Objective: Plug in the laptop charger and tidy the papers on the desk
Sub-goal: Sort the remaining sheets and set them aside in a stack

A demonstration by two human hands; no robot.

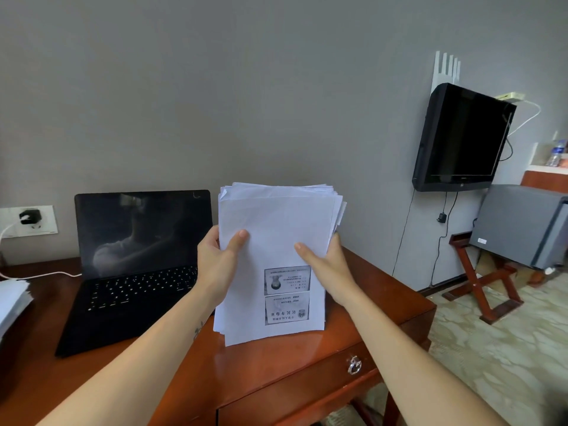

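A stack of white papers [276,229] stands on its lower edge on the wooden desk [270,364], its front sheet showing two printed card copies. My left hand [216,265] grips the stack's left side, thumb on the front. My right hand [325,265] grips the right side the same way. An open black laptop [135,265] with a dark screen sits to the left. A black charger plug [30,216] sits in the wall socket [46,222], and its white cable [46,275] runs across the desk towards the laptop's left side.
More white papers [12,299] lie at the desk's left edge. A drawer with a metal pull [354,365] faces me. A wall-mounted television [461,139], a grey box [522,226] on a folding stand and patterned carpet [507,348] are to the right.
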